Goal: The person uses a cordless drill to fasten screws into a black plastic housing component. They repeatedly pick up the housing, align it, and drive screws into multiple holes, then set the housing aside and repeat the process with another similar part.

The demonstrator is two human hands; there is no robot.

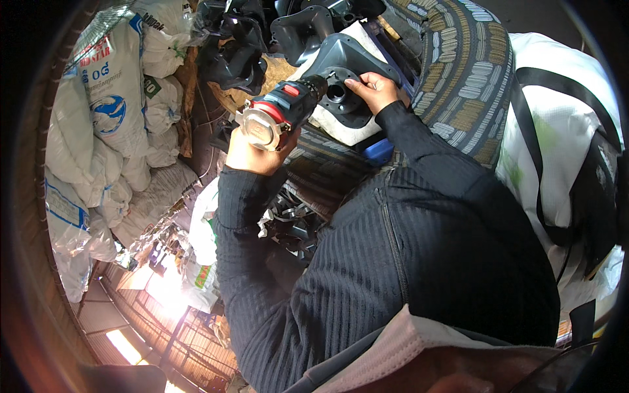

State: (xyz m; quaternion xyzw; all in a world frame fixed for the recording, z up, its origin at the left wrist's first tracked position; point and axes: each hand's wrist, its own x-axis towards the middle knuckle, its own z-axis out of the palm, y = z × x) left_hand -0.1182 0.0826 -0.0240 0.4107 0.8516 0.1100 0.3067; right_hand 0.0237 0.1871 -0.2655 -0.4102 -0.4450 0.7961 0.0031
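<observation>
My left hand (pixel 254 157) is wrapped round a cordless drill (pixel 291 103) with a dark body, a red switch and a red ring. Its chuck end reaches the round flange of a black moulded plastic part (pixel 346 54), beside the hole in that flange. Whether the tip touches the flange or a screw is hidden. My right hand (pixel 379 92) pinches at the flange's edge on the other side of the hole, with thumb and fingertips together. The part rests on a white block (pixel 347 134) in front of me.
More black moulded parts (pixel 236 49) lie beyond and to the left. A padded grey patterned cushion (pixel 462 78) curves round the right of the work spot. Stacked white sacks (pixel 114 118) stand on the left, and a large white bag with black straps (pixel 544 131) on the right.
</observation>
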